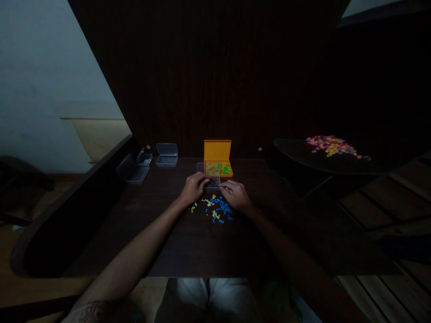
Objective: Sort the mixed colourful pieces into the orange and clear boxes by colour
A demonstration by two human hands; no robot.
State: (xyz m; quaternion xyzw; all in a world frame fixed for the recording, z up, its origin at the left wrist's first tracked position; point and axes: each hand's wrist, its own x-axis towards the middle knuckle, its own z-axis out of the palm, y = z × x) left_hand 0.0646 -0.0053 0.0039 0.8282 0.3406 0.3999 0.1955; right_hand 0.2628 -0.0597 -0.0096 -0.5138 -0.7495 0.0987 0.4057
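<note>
A small clear plastic box (213,184) with its lid open stands on the dark table between my hands. My left hand (195,187) is closed at the box's left side, thumb and fingers over its edge. At the right wall of the box, my right hand (235,194) has its fingers curled and the fingertips pinched on the rim. Whether a tiny piece is also in either pinch is too dark to see. Just in front lie loose blue pieces (224,206) and pale yellow pieces (208,203). Behind the box, an open orange case (217,150) holds several green pieces (220,168).
More open clear boxes stand at the back left, one box (167,160) by the back panel and another box (137,174) near the side wall. Colourful round pieces (332,146) are heaped on a raised shelf (296,157) at the right. A raised side panel (74,202) borders the table's left.
</note>
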